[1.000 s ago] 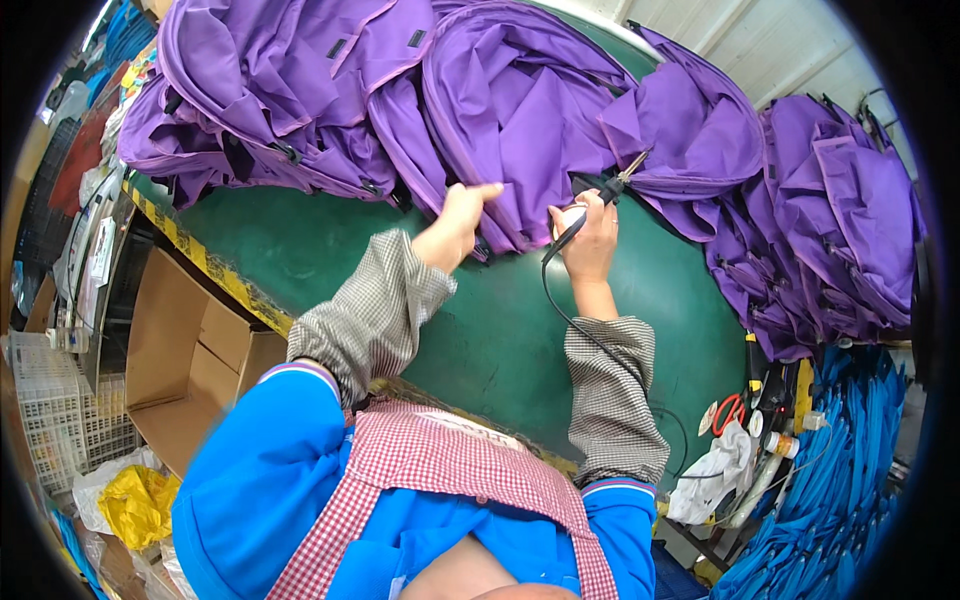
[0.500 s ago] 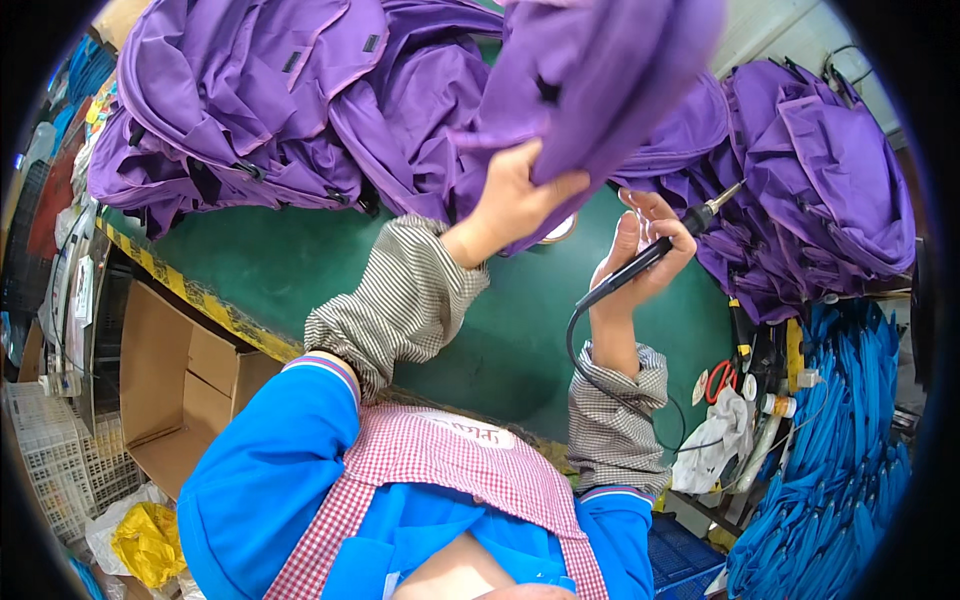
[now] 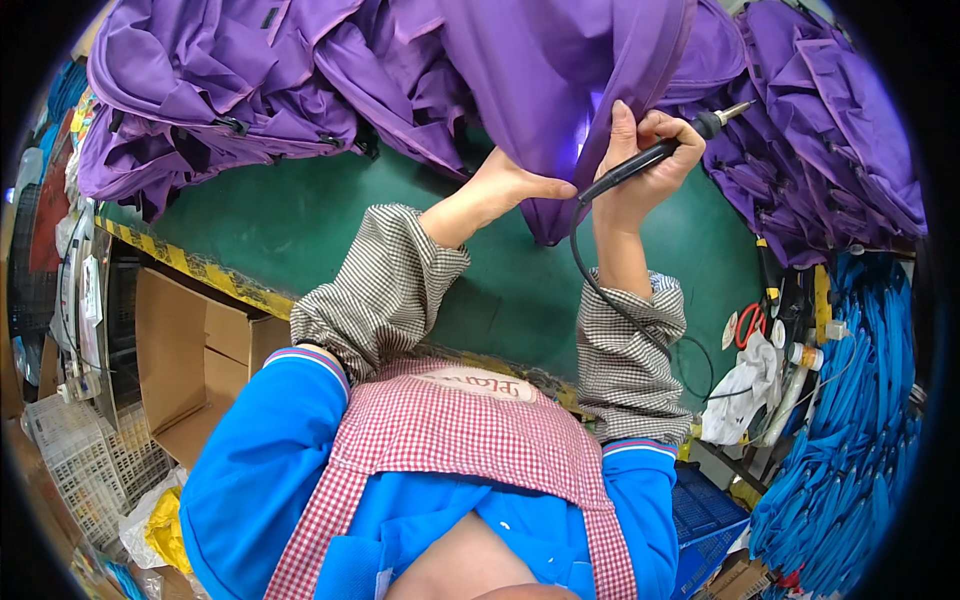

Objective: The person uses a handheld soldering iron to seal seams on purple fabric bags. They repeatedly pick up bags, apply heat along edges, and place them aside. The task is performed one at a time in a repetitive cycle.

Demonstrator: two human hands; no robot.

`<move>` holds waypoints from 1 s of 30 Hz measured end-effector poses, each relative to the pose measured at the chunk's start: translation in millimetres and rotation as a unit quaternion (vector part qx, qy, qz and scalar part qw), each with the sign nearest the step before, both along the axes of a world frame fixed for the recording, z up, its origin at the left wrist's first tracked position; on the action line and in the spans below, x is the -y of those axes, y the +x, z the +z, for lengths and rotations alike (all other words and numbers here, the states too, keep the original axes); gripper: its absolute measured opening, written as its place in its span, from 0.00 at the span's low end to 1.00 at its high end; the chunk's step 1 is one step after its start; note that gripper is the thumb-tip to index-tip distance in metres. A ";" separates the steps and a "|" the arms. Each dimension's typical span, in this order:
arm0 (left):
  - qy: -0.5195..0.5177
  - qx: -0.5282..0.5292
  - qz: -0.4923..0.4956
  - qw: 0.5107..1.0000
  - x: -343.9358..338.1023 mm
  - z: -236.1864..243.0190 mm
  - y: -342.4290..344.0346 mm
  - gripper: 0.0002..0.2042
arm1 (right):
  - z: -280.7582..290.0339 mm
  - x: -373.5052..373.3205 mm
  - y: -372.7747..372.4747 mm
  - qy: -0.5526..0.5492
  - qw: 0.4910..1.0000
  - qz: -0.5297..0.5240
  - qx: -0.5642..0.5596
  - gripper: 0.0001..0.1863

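Work looks unfinished: left hand point(image 3: 488, 195) pinches a purple bag point(image 3: 540, 90), right hand point(image 3: 632, 190) curls fingers round a soldering iron point(image 3: 640, 162); which heaped bags point(image 3: 200, 70) are done, I cannot tell.

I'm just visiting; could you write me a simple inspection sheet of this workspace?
Surface: green table with a yellow-black edge strip.
Job's things: front purple bag between the hands; black tool with a metal tip; more purple bags piled along the far side.
Clutter: red-handled scissors and white cloth at the right.
Grips: left grip at the front bag, fingers partly hidden; right grip holds the tool.
Cables: black cable runs from the tool over the right sleeve.
Surroundings: cardboard box at left; blue straps and blue crate at right.
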State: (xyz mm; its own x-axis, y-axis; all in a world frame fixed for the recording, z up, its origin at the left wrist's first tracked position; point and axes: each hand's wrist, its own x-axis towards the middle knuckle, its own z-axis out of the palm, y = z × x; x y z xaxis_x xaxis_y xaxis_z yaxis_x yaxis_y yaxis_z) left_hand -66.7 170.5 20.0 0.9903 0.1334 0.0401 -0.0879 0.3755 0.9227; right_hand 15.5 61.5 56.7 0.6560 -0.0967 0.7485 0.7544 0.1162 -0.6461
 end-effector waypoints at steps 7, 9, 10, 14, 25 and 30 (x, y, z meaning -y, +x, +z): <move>0.004 0.000 0.003 1.000 16.2 -19.7 7.0 0.18 | -6.1 24.3 -0.8 0.039 0.997 0.049 -0.047 0.23; -0.075 0.025 0.036 0.996 23.7 -19.3 4.5 0.14 | -4.7 32.0 -4.5 0.000 0.999 0.021 -0.049 0.23; -0.037 0.008 0.035 0.999 25.1 -16.3 3.6 0.15 | -8.6 33.1 2.3 -0.030 0.999 0.001 -0.017 0.23; 0.118 0.022 0.068 0.991 31.7 -9.2 2.9 0.17 | -10.9 32.4 7.3 -0.059 0.998 -0.024 -0.006 0.22; 0.090 0.003 0.120 0.989 38.2 -20.3 3.2 0.11 | -23.0 111.7 -101.4 -0.198 0.964 -0.127 0.120 0.15; 0.056 0.030 0.116 0.991 35.5 -21.5 4.1 0.09 | -44.7 105.4 -111.4 -0.271 0.941 -0.102 0.177 0.06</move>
State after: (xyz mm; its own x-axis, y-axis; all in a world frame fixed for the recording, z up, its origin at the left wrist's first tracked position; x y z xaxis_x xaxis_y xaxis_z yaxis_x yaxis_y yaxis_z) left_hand -62.6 135.0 -1.6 0.9286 0.3490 0.1263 -0.2168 0.2341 0.9477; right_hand -95.9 -43.9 12.0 0.3660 0.2658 0.8919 0.9041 -0.3289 -0.2730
